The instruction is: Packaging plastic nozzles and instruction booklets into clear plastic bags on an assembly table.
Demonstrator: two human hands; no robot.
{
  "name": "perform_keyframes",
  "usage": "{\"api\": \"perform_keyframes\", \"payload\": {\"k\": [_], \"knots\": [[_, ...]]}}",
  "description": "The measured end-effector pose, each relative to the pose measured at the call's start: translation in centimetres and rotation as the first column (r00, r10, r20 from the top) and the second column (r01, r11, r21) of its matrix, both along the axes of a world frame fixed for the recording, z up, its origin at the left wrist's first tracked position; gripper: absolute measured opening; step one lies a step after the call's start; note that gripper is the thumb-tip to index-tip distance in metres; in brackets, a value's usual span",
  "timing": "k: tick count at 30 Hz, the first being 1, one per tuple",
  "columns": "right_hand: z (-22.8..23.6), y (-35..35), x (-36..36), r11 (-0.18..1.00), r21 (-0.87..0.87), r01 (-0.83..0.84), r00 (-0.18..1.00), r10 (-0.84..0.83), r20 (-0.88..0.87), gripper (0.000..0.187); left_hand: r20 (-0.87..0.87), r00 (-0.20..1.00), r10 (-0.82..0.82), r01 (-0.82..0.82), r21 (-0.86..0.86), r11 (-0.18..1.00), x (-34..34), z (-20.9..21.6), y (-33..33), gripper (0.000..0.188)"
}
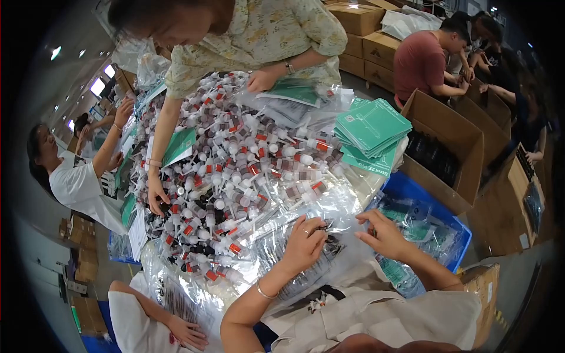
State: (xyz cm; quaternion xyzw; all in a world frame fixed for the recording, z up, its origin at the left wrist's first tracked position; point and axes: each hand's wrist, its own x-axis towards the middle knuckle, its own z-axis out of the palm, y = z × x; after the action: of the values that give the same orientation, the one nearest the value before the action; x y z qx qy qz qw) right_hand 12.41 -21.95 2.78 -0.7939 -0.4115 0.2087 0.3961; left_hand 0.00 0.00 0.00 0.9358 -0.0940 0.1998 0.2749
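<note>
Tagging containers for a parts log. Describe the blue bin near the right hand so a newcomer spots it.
From the pile of small bottles, go right to the stack of green booklets. Just below that, partly behind the right hand, sits the blue bin holding clear bags. Its blue walls set it apart from the brown open cardboard box above it.

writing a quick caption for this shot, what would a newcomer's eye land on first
Most likely the huge heap of small translucent bottles, many with red labels, filling the middle of the view. Then the bright stack of green leaflets to its right, with a blue bin below that. Nearest the viewer, at lower centre, the person's left hand and right hand stand apart over shiny clear plastic.
</note>
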Motion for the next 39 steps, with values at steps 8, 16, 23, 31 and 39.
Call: {"api": "perform_keyframes", "payload": {"k": [8,16,23,31,39], "knots": [[-0.9,-0.1,0.8,0.988,0.122,0.089,0.986,-0.071,-0.149,0.031,0.154,0.988,-0.021,0.020,0.009,1.000,0.2,0.5,-0.9,0.013],[-0.4,-0.9,1.9,0.976,0.064,-0.207,0.666,0.188,-0.722,0.019,0.088,0.996,-0.022,0.022,0.006,1.000,0.4,0.8,-1.3,0.014],[-1.2,1.0,1.2,0.968,0.138,-0.211,0.588,0.239,-0.773,0.018,-0.029,0.999,-0.017,0.015,-0.054,0.998,-0.3,2.4,-1.8,0.030],[-2.7,4.7,-2.0,0.961,0.267,-0.069,0.589,0.255,-0.767,0.019,-0.243,0.934,0.263,-0.301,-0.134,0.944,-3.2,4.5,-5.0,0.051],[-3.1,6.0,-3.5,0.952,0.292,-0.096,0.680,0.277,-0.679,0.014,-0.433,0.845,0.313,-0.505,-0.456,0.733,-5.0,2.7,-6.6,0.041]]}}
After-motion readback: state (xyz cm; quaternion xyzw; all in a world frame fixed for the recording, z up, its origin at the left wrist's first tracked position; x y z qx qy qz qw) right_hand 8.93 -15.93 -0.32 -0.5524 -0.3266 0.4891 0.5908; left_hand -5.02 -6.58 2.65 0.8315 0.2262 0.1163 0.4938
